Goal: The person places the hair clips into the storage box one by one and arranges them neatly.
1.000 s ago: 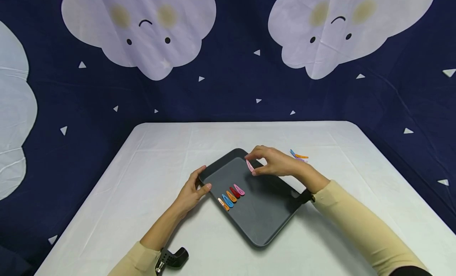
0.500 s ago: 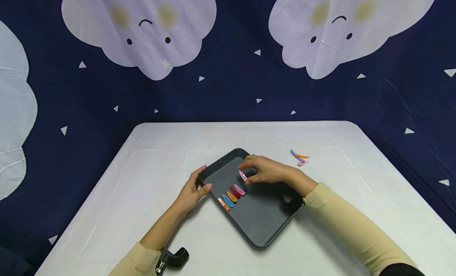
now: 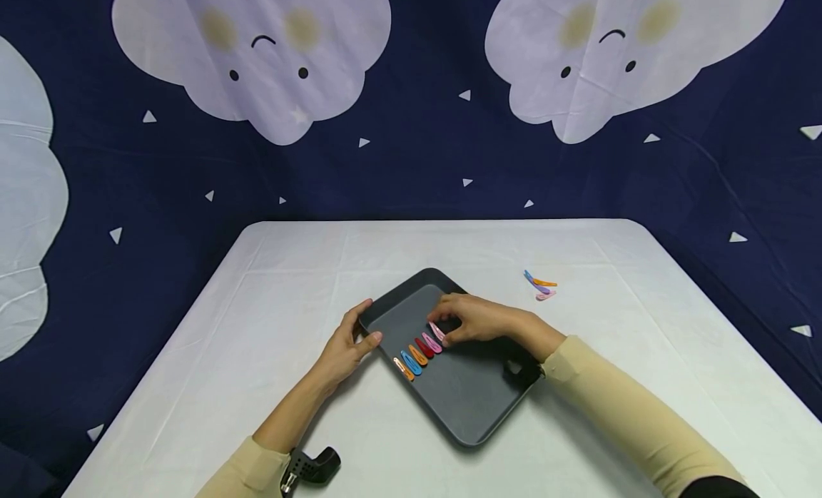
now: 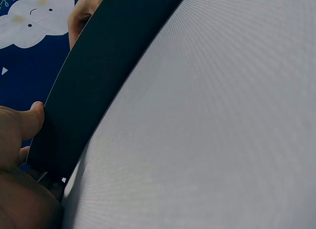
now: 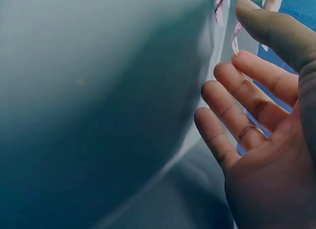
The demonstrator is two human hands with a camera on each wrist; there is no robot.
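Note:
A dark grey tray [image 3: 469,405] lies turned at an angle on the table. My left hand [image 3: 345,348] grips its left corner, thumb over the rim; the left wrist view shows the tray's outer wall [image 4: 94,81] beside the thumb. Above the tray floor, my right hand [image 3: 478,318] pinches a light pink hair clip [image 3: 436,331] between thumb and forefinger, its other fingers loosely bent. That clip is at the upper end of a slanted row: a pink clip [image 3: 432,343], a red clip [image 3: 424,347], an orange clip [image 3: 418,354], a blue clip [image 3: 411,363] and an orange-and-pale clip [image 3: 403,369].
Beyond the tray's right side, a small heap of hair clips [image 3: 541,287] in blue, orange, purple and pink lies on the white tablecloth [image 3: 308,262]. A dark blue cloth [image 3: 411,177] with clouds hangs behind the table. Black wrist cameras [image 3: 315,467] are strapped to the wrists.
My right hand has carried the light pink clip from near the tray's upper right rim down and left to the row's end. The left hand and tray stay put.

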